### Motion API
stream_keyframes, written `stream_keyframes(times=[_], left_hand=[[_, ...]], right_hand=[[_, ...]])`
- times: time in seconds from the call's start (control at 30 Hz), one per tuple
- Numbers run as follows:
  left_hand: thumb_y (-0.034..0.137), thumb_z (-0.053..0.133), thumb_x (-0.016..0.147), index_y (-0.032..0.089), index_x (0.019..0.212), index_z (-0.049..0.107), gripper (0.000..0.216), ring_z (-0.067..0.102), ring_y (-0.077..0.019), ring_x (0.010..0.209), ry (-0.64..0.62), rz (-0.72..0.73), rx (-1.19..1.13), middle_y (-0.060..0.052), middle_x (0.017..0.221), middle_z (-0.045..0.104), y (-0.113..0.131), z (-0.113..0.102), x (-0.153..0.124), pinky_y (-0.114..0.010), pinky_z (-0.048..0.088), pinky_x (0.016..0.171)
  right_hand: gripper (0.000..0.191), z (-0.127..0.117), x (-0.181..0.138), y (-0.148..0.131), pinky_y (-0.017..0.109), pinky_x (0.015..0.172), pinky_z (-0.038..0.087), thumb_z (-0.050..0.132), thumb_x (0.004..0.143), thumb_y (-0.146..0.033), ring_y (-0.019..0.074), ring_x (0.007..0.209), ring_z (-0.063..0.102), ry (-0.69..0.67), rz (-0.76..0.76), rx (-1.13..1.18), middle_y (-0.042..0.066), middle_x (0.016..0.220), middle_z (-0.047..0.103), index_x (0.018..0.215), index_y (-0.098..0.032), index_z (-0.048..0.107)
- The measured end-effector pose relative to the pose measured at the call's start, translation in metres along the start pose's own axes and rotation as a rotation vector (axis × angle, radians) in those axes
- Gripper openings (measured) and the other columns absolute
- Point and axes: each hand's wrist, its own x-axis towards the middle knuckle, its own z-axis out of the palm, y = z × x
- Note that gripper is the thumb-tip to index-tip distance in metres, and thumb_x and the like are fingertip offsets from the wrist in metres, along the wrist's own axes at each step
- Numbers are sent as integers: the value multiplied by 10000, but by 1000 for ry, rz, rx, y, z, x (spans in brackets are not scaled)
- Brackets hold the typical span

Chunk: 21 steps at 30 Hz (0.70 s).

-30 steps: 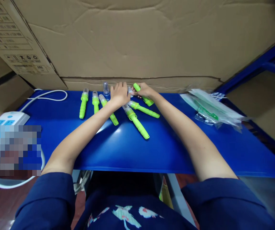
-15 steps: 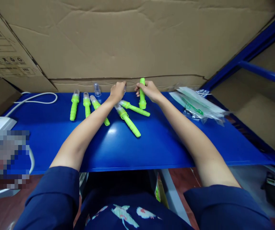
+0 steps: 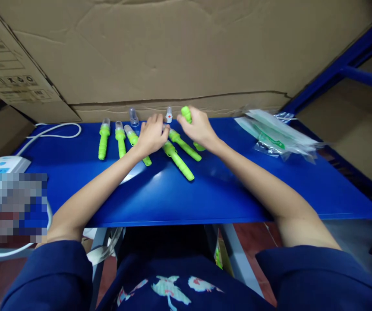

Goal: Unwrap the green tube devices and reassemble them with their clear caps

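My right hand (image 3: 199, 126) is closed around a bright green flashlight-like stick (image 3: 186, 114), held upright; its top shows above the fingers and a green piece shows below the hand. My left hand (image 3: 153, 134) is over the clear heads of the sticks, fingers apart, nothing visible in it. Behind it stands a small clear-and-white piece with a red dot (image 3: 169, 115). A clear cap (image 3: 133, 117) stands farther left. Two green sticks with clear heads, one nearer (image 3: 180, 164) and one beyond (image 3: 186, 147), lie right of my left hand.
More clear-headed green sticks (image 3: 103, 140) lie to the left on the blue table (image 3: 173, 207). Plastic bags (image 3: 276, 134) lie at the right. A white power strip (image 3: 6, 165) with a cable is at the left. Cardboard (image 3: 179, 56) walls the back; a blue frame (image 3: 335, 71) stands right.
My left hand has come away from the back and moved nearer, leaving the small clear-and-white piece standing. My right hand has wrapped further around the green stick.
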Motion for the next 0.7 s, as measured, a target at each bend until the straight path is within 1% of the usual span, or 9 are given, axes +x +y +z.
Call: stream_keyframes(times=[0.07,0.13,0.2,0.27,0.37,0.43,0.57,0.63,0.7], left_hand=[[329,480,1009,137,1202,624,308,644,-300,1225,-92,145,-208,-153,1262,702,2,1,1,-455,480,1094],[414,511,1003,130,1179,631,355,682,-264,1121,-168,260,-407,-127,1193,730,4,3,3,-391,520,1019],[501,525,995,129,1118,635,407,707,-237,1007,-228,318,-563,-108,1085,746,5,7,4,-346,548,924],[541,529,994,136,1092,614,425,713,-201,876,-287,337,-703,-87,978,737,2,11,4,-311,559,825],[561,535,1004,151,1152,575,438,683,-153,759,-315,333,-833,-70,948,708,-7,13,7,-276,552,733],[583,529,1010,159,1114,575,439,654,-139,731,-330,327,-824,-67,936,689,-14,13,9,-263,539,702],[555,505,1029,173,1022,543,385,578,-112,688,-440,307,-805,-62,920,648,-22,11,11,-223,489,639],[492,494,1044,171,1025,528,323,546,-99,675,-477,293,-818,-61,930,635,-22,9,11,-208,476,629],[435,493,1051,165,1030,525,273,535,-92,673,-497,279,-830,-64,942,631,-21,7,10,-203,476,635]], right_hand=[[336,0,3,-5,362,835,584,564,1008,-528,212,883,702,135,4,295,44,864,679,848,-242,490],[430,1,5,-10,336,765,606,515,1005,-659,171,783,697,232,23,612,11,842,663,873,-251,486],[479,4,6,-13,312,718,616,513,991,-706,132,670,657,325,67,885,-14,802,647,849,-251,472],[496,7,7,-13,314,737,633,500,1005,-697,120,624,631,401,159,1058,-23,750,629,800,-248,456],[519,11,9,-6,338,798,644,453,1026,-691,148,720,684,423,316,1099,-1,734,638,757,-247,462],[529,14,10,2,327,767,631,492,1000,-706,168,822,710,381,360,1063,18,761,656,753,-239,475],[570,21,9,16,287,681,586,502,971,-739,175,908,713,304,360,1020,14,782,652,755,-212,464],[574,23,9,20,277,654,575,498,971,-742,174,897,713,305,352,1025,7,773,643,760,-209,467],[560,24,8,21,276,625,568,545,960,-729,177,872,707,311,344,1042,7,749,633,755,-211,481]])
